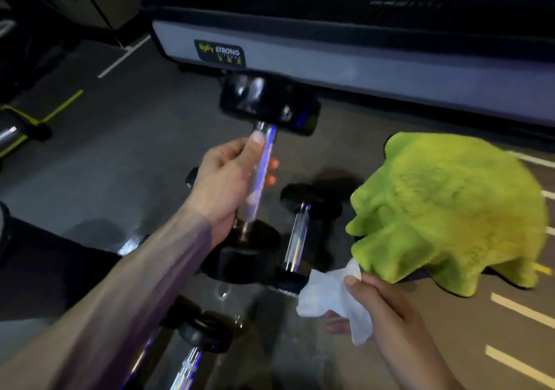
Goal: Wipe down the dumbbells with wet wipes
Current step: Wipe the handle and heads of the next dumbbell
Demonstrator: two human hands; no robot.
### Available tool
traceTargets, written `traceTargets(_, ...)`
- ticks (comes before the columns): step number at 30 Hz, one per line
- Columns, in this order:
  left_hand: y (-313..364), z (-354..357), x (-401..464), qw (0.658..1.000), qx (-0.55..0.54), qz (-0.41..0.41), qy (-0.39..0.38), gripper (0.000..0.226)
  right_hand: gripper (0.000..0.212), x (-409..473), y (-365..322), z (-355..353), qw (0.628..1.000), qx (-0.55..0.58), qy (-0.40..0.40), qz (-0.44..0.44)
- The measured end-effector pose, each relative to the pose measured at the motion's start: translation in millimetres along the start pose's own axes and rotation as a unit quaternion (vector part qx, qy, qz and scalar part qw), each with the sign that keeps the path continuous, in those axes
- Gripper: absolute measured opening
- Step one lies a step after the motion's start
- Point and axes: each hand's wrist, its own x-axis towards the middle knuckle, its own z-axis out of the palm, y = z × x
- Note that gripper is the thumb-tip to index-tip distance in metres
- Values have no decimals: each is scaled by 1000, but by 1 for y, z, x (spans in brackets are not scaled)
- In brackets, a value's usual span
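Observation:
My left hand grips the chrome handle of a black hex dumbbell and holds it up off the floor, its far head near the treadmill. My right hand pinches a crumpled white wet wipe at the lower right, apart from the held dumbbell. A second dumbbell lies on the floor between my hands. A third dumbbell lies nearer to me at the bottom, with only one head and part of the handle visible.
A treadmill base with a "STRONG" label runs across the back. A bright green towel lies bunched at the right. White and yellow lines mark the grey floor. Dark equipment stands at the far left.

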Motion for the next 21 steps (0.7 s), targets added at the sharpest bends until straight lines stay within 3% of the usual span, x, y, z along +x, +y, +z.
traceTargets(4, 64, 78, -25, 987, -110, 91, -69, 24, 12, -26, -28, -11, 995, 82, 25, -49)
traceTargets(7, 95, 132, -35, 975, -151, 116, -116, 18, 11, -42, -37, -30, 983, 129, 89, -94)
traceTargets(9, 103, 163, -39, 972, -147, 122, -139, 17, 8, -50, -40, -43, 975, 161, 99, -115)
traceTargets(12, 97, 201, -43, 973, -135, 101, -158, 14, 28, -56, -36, -63, 968, 174, 121, -133)
traceTargets(16, 90, 227, -40, 979, -98, 109, -141, 22, 10, -62, -37, -89, 965, 179, 129, -141)
traceTargets(21, 95, 225, -32, 981, -52, 112, -153, 19, 26, -66, -64, -134, 942, 72, 226, -239)
